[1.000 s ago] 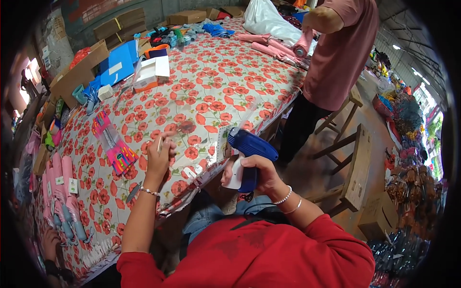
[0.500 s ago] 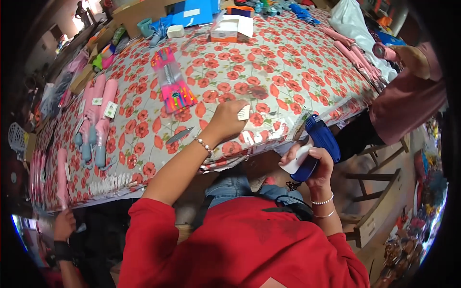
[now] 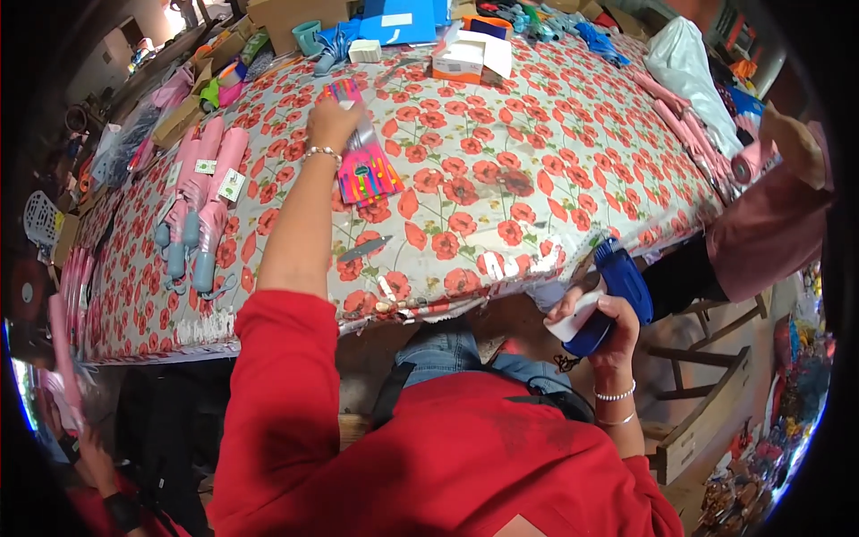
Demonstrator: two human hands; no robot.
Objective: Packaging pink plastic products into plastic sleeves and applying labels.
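My left hand [image 3: 331,127] reaches over the far end of a clear packet with pink, multicoloured printing [image 3: 369,179] on the table. Its fingers are closed, with a small white tag [image 3: 347,105] showing at them; whether they also grip the packet is hidden. Off the table's front edge, my right hand [image 3: 617,333] holds a dark-blue object with a ribbed end [image 3: 625,279]; its kind is unclear. A flat white piece [image 3: 573,320] lies against it under my fingers, and a black cord dangles below. A grey, blade-shaped piece [image 3: 365,249] lies nearer than the packet.
Pink folded umbrellas with tags [image 3: 208,179] lie at the left of the flowered tablecloth [image 3: 465,233]. An open white-and-orange box [image 3: 458,64] stands at the back. Another person's hand [image 3: 97,464] is at lower left by a pink umbrella; a person in pink [image 3: 761,215] stands right, beside a wooden chair [image 3: 711,421].
My left hand has moved away and leftward from the front edge to the packet's far end. My right hand keeps the blue object. The whole view has shifted slightly.
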